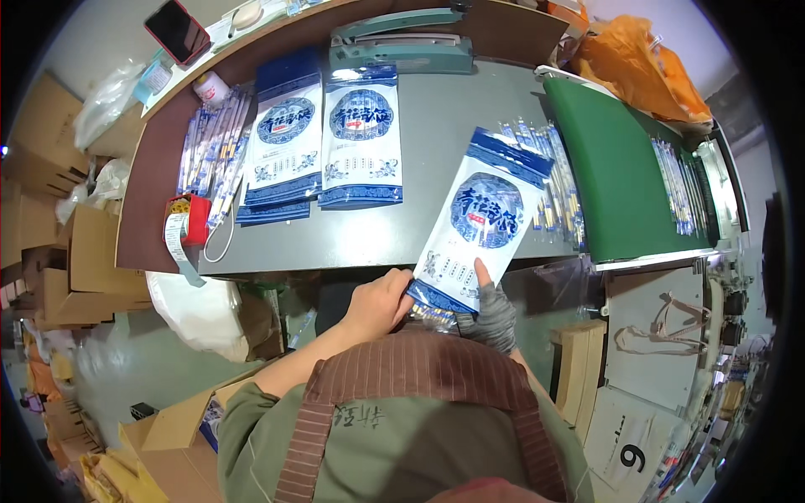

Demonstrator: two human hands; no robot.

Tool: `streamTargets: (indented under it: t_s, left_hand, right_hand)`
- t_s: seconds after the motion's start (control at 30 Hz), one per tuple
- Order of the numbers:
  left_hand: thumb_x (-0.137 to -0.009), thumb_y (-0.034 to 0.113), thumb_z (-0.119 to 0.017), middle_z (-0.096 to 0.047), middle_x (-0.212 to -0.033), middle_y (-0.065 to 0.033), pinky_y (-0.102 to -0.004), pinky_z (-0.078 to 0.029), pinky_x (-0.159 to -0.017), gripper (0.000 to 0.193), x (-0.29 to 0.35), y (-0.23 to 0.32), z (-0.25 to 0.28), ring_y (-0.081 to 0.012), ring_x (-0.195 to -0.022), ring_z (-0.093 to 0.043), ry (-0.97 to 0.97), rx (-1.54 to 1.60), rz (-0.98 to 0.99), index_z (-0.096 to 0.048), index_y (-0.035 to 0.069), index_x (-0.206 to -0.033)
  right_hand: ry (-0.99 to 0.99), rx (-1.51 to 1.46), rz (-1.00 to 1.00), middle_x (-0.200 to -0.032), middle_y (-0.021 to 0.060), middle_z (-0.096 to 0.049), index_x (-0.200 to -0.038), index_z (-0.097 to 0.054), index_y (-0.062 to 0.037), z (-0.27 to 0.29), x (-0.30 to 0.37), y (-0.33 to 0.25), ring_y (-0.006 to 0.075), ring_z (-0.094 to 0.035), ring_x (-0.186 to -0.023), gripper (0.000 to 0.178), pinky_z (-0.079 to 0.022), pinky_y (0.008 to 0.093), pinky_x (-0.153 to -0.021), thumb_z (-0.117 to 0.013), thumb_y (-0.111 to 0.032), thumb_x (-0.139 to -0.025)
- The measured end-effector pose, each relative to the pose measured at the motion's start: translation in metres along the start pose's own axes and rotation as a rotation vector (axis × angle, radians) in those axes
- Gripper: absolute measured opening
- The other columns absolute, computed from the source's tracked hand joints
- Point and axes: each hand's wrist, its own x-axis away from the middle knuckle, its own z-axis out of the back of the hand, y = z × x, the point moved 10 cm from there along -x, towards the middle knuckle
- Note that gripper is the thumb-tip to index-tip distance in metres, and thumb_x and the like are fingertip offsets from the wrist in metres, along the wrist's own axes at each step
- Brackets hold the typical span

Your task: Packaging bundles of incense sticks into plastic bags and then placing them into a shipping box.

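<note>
A white plastic pouch (489, 210) with blue bands and a round blue print is held tilted over the table's front edge. My left hand (379, 303) is closed, fingertips pinching its lower left corner. Wearing a grey glove with the thumb bare, my right hand (493, 317) grips the lower right part, thumb on the front and fingers hidden behind. Just below the pouch's bottom edge, the ends of several wrapped chopsticks (433, 315) show close to my body.
Two stacks of similar pouches (362, 134) lie on the grey table (335, 239). Wrapped chopsticks (214, 147) lie at the left, with more (563, 197) beside a green board (608, 168) at right. A red tape dispenser (196, 220) sits front left; a green bag sealer (402, 52) stands behind.
</note>
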Motion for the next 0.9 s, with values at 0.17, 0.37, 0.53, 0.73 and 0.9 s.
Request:
streamTargets:
  t_s: [0.17,0.37,0.53,0.73,0.9]
  left_hand:
    - [-0.086,0.005,-0.055,-0.06,-0.072,-0.0108,-0.032,-0.048,-0.059,0.018,-0.076,0.002,0.042,-0.0188,-0.065,-0.061,0.069,0.406,0.199,-0.052,0.001,-0.103]
    - [-0.087,0.004,-0.055,-0.059,-0.07,-0.0015,-0.0188,-0.042,-0.051,0.021,-0.181,0.119,0.17,-0.0059,-0.055,-0.054,-0.031,0.567,-0.054,-0.057,-0.001,-0.107]
    - [-0.081,0.01,-0.056,-0.064,-0.067,-0.0078,-0.0263,-0.047,-0.051,0.023,-0.225,0.076,0.177,-0.0111,-0.054,-0.059,-0.149,0.324,0.108,-0.067,-0.004,-0.096]
    - [-0.085,0.003,-0.049,-0.061,-0.063,-0.0076,-0.0236,-0.046,-0.051,0.021,-0.266,0.086,0.238,-0.0102,-0.055,-0.058,0.004,0.111,0.104,-0.07,-0.001,-0.087]
    - [-0.081,0.008,-0.057,-0.066,-0.075,-0.0148,-0.0377,-0.051,-0.057,0.021,-0.214,0.084,0.216,-0.0286,-0.064,-0.064,0.284,-0.489,-0.434,-0.069,0.008,-0.097]
  right_hand:
    - [-0.038,0.288,-0.066,-0.078,0.0138,-0.064,-0.122,-0.049,-0.0087,0.075,-0.098,-0.026,0.0272,-0.063,-0.061,0.054,-0.053,0.0362,-0.056,-0.07,-0.028,-0.076]
    - [0.197,0.173,0.283,-0.076,0.0112,-0.067,-0.093,-0.066,-0.005,0.215,-0.192,-0.106,0.0222,-0.066,-0.066,0.019,-0.053,0.0327,-0.063,-0.066,-0.019,-0.079]
    - [-0.293,0.19,-0.044,-0.064,0.0084,-0.064,-0.097,-0.068,-0.0012,0.19,-0.256,-0.1,0.0116,-0.063,-0.057,0.026,-0.052,0.0284,-0.056,-0.068,-0.022,-0.082]
    - [0.055,-0.093,0.162,-0.065,0.0046,-0.064,-0.099,-0.07,-0.0042,0.238,-0.307,-0.129,0.0087,-0.058,-0.054,0.018,-0.048,0.0239,-0.051,-0.062,-0.017,-0.088]
    - [-0.024,-0.37,0.244,-0.084,0.0031,-0.067,-0.12,-0.063,-0.009,0.16,-0.282,-0.089,0.0082,-0.059,-0.071,0.031,-0.049,0.0224,-0.065,-0.061,-0.019,-0.091]
